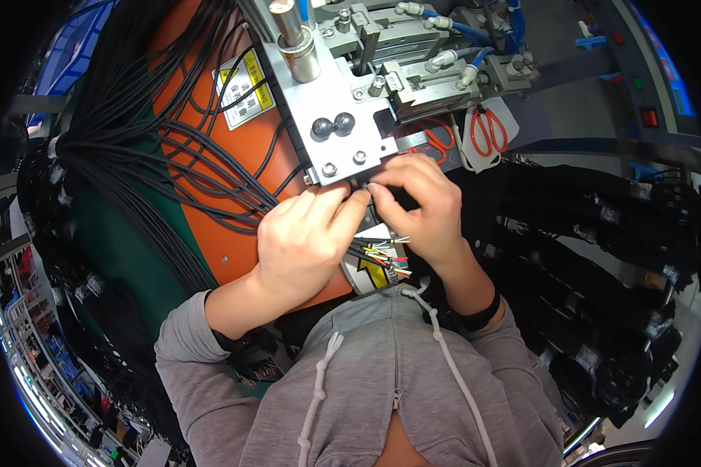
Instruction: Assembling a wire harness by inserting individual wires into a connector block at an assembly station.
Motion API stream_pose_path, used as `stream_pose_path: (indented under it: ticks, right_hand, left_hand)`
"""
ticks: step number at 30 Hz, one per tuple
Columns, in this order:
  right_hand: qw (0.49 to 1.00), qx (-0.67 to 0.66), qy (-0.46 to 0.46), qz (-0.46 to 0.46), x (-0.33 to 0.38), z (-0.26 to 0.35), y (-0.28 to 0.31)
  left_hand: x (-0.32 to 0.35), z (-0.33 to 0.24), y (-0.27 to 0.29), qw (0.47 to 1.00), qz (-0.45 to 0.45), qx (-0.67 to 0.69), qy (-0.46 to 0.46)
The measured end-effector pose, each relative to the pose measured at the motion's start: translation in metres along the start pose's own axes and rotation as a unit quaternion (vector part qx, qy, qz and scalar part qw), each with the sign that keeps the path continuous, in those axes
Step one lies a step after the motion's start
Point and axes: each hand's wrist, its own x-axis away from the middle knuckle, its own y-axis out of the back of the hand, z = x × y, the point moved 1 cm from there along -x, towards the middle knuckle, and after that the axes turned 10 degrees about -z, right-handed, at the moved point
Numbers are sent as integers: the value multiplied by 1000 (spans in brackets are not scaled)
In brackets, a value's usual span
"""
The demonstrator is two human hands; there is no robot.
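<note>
My left hand (304,233) is closed at the front edge of a silver metal fixture (331,101), its thumb and forefinger pinched together. Black cables (230,183) run into it from the left. Their stripped ends (385,257) fan out on its right side, showing thin white, yellow, red and blue wires. Opposite, my right hand (424,206) is closed too, with thumb and forefinger meeting the left fingertips just below the fixture. What the right fingertips pinch is too small and too covered to make out. Two black ball knobs (332,126) top the fixture.
Pneumatic cylinders (444,70) with blue hoses stand behind the fixture. Orange-handled scissors (488,132) lie to the right. An orange plate (226,253) with a warning label (244,89) is under the cables. Thick black cable bundles (592,226) hang at the right. A red button (649,117) sits far right.
</note>
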Motion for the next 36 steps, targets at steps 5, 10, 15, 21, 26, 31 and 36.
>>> stream_pose_path:
  ticks: [5,10,15,21,26,31,36]
  right_hand:
    - [999,27,-30,6,5,-2,6]
    - [974,-104,-189,74,5,-12,18]
    - [963,-219,-18,156,-7,2,29]
    - [946,-302,-43,108,5,-1,25]
    - [908,-389,-157,9,6,13,18]
    - [933,-318,-158,-63,2,28,8]
    - [993,-112,31,-24,-7,34,15]
  left_hand:
    - [1,-4,13,998,57,-15,25]
    - [6,-9,17,993,90,-68,34]
    - [3,-4,17,993,80,-23,79]
    - [-10,1,23,994,-14,109,2]
    - [-18,0,20,983,-109,144,-35]
    - [-5,0,11,981,-108,158,23]
    - [-4,2,9,981,-102,163,26]
